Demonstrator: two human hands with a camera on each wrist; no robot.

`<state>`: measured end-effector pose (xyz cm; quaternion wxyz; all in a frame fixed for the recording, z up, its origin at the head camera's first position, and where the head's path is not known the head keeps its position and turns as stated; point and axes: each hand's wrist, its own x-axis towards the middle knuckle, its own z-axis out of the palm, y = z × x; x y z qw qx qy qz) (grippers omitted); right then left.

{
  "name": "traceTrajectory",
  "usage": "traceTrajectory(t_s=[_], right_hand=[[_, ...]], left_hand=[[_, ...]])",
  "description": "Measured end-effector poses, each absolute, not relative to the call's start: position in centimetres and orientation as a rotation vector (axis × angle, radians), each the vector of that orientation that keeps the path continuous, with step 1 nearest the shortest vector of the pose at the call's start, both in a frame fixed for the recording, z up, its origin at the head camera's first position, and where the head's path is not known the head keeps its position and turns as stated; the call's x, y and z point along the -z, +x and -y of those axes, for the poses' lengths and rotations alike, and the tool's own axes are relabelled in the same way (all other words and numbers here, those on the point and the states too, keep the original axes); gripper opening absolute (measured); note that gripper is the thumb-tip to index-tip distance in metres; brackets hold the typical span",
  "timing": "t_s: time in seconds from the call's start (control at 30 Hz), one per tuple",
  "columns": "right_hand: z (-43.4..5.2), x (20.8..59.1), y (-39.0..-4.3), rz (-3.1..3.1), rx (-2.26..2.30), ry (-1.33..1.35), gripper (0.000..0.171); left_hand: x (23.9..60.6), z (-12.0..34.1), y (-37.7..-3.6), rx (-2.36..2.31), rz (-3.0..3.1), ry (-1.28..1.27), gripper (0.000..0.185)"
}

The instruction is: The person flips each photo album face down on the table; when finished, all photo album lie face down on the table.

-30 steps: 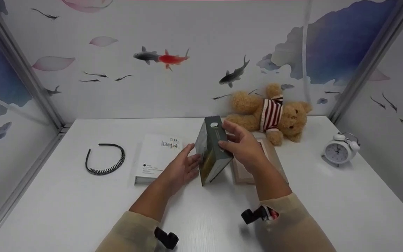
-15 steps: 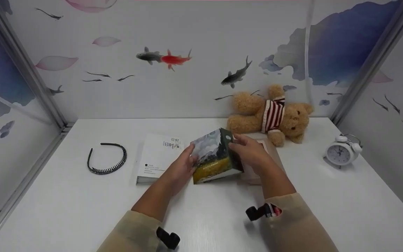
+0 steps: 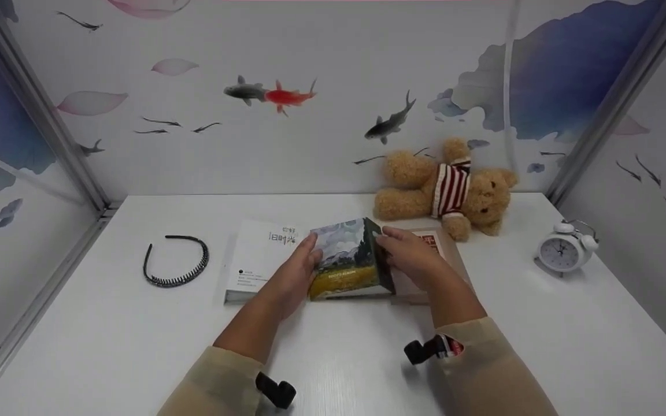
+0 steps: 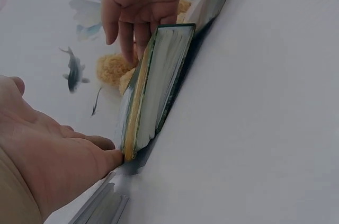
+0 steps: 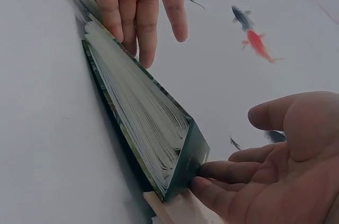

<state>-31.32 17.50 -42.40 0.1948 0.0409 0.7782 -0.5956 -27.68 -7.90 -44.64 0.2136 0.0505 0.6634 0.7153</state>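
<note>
A thick book with a painted landscape cover [image 3: 346,261] leans at a low tilt on the white table [image 3: 107,346], its dark green spine to the right. My left hand [image 3: 297,270] lies flat against its left edge, fingers straight. My right hand [image 3: 413,254] touches the spine with its fingertips, thumb apart. The left wrist view shows the book [image 4: 159,81] raised off the table along its page edge, with my left hand [image 4: 58,166] at its corner and my right hand [image 4: 140,1] behind. In the right wrist view the book [image 5: 143,113] rests against my right fingers [image 5: 222,173].
A white book [image 3: 261,254] lies just left of the tilted book, and a tan book [image 3: 446,251] lies just right, under my right hand. A black headband [image 3: 176,263] is at the left. A teddy bear [image 3: 446,185] lies at the back, and a white alarm clock [image 3: 564,248] stands at the right.
The book stood nearly on edge a second ago. It has tipped over to the left, cover up, and sunk close to the table, with both hands following it down.
</note>
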Motion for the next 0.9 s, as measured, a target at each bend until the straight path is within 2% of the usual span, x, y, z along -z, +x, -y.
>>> traceTrajectory(t_s=[0.37, 0.67, 0.9], right_hand=[[-16.5, 42.8, -31.2, -2.182, 1.663, 0.162, 0.066], [-14.7, 41.8, -30.3, -2.243, 1.774, 0.122, 0.061], [-11.2, 41.5, -28.8, -2.238, 1.804, -0.027, 0.051]], left_hand=[[44.2, 8.6, -27.8, -1.963, -1.83, 0.072, 0.099], [43.8, 9.3, -27.5, -2.059, -1.872, 0.127, 0.077], [42.7, 10.5, -27.2, -2.223, -1.91, 0.089, 0.073]])
